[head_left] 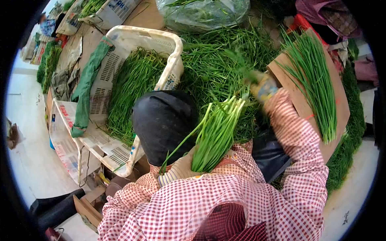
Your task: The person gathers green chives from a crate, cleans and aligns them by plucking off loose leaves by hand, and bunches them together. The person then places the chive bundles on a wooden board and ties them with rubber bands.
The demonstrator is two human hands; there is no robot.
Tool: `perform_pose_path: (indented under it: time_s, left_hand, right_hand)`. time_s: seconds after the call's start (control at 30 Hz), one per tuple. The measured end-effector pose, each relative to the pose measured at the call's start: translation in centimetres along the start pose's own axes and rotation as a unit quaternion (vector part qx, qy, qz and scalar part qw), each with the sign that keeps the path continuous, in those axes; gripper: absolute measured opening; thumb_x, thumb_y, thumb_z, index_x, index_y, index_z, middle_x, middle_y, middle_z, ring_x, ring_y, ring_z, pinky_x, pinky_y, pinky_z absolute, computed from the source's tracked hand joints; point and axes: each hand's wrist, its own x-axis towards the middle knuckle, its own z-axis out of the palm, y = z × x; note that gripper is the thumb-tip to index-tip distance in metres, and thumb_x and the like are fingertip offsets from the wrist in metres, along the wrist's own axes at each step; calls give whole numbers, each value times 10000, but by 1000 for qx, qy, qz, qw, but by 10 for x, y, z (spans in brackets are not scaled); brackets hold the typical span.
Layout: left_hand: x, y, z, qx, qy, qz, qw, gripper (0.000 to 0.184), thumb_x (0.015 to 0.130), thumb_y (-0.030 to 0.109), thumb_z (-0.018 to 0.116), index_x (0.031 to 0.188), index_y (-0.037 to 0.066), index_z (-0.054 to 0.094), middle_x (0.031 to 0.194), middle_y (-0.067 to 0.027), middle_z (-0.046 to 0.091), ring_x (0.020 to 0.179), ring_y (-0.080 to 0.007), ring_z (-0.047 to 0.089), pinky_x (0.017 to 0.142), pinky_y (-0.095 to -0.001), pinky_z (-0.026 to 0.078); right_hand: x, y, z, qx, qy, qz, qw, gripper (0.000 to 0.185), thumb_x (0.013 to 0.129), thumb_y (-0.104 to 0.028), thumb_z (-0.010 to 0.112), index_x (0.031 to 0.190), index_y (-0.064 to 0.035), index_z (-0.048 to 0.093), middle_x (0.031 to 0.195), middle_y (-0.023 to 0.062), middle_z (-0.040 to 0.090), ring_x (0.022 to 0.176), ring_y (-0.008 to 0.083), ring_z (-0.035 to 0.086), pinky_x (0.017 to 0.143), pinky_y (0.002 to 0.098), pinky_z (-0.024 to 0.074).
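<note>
My left hand [177, 170], in a light glove with a striped cuff, is closed around a bunch of garlic chives [215, 136]. The pale stem ends point up and away from me, and one long leaf hangs out to the left. Just beyond those stem ends is my right hand [262, 86], in a yellow and blue glove. Motion smears its fingers, and a green blur beside them may be loose leaves. Under both hands, a heap of loose chive leaves [217, 60] covers the ground.
At left stands a white plastic crate [173, 44] with chives inside and a green cloth [90, 86] over its side. Right, a neat chive bundle [315, 84] lies on cardboard [341, 120]. A clear plastic bag [205, 16] sits at the back. Another person [48, 26] is far left.
</note>
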Motion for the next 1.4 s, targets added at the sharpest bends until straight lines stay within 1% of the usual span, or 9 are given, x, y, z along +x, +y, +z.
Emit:
perform_pose_path:
  time_s: [0.1,0.13,0.23,0.37,0.63,1.0,1.1,1.27,1.4]
  left_hand:
    - [1,-20,-7,-79,-52,53,994,761,828,96,673,1450,128,235,1409,-80,423,1286,-173,401,1077,-360,344]
    - [2,-21,-9,1,-45,18,999,816,788,137,722,1448,111,243,1400,-87,435,1276,-181,413,1073,-347,343]
    - [10,-24,-9,-1,-51,-47,998,1009,651,217,845,1446,70,242,1375,-110,462,1255,-193,437,1059,-305,340]
    - [4,-40,-23,118,-51,10,992,1003,686,156,817,1457,53,184,1392,-110,439,1281,-186,413,1072,-307,326]
    - [14,-2,-10,-147,-72,-26,986,972,673,154,832,1430,48,232,1402,-100,409,1268,-181,411,1072,-353,328]
    - [6,-23,-14,-40,-9,4,999,563,919,240,546,1389,31,318,1374,-104,459,1269,-229,436,1084,-318,323]
    - [16,-6,-21,33,-33,-98,994,970,697,240,825,1419,19,215,1350,-146,469,1265,-221,436,1064,-326,328]
    - [16,6,-16,21,-42,-87,995,906,715,228,810,1403,9,262,1327,-136,487,1247,-203,452,1040,-324,352]
    - [18,-5,-15,54,-44,-85,994,904,704,225,815,1401,18,278,1332,-131,484,1251,-202,447,1047,-329,347]
  right_hand:
    - [13,-16,-40,-49,-74,-116,989,228,857,-20,583,1084,-2,595,1045,137,641,921,206,621,792,291,526]
    - [38,1,-34,188,-292,-65,936,242,871,-42,580,1109,6,580,1083,144,625,947,212,614,819,307,521]
    - [54,9,9,-108,-295,-248,916,530,794,-425,691,1193,-91,591,1122,161,621,1096,285,573,919,381,460]
    - [12,-79,22,-176,-554,-82,810,479,836,-128,692,1251,-7,484,1164,140,583,1004,143,583,862,311,507]
    - [21,45,79,160,-430,-194,867,303,793,-77,659,1087,-21,614,1082,132,610,929,200,605,802,342,492]
    - [74,-21,54,-328,-317,110,883,453,841,26,540,1279,-68,472,1203,177,564,1080,315,569,915,378,505]
    - [131,38,39,-436,-304,161,831,597,821,-161,661,1350,-94,393,1303,205,495,1176,337,511,979,433,450]
    - [93,-53,36,-365,-390,-75,842,826,790,-596,584,1385,-62,381,1375,215,414,1291,365,380,1076,481,318]
    - [30,-126,66,-321,-553,-214,739,599,866,-528,516,1229,-51,520,1172,195,572,1123,329,544,932,417,455]
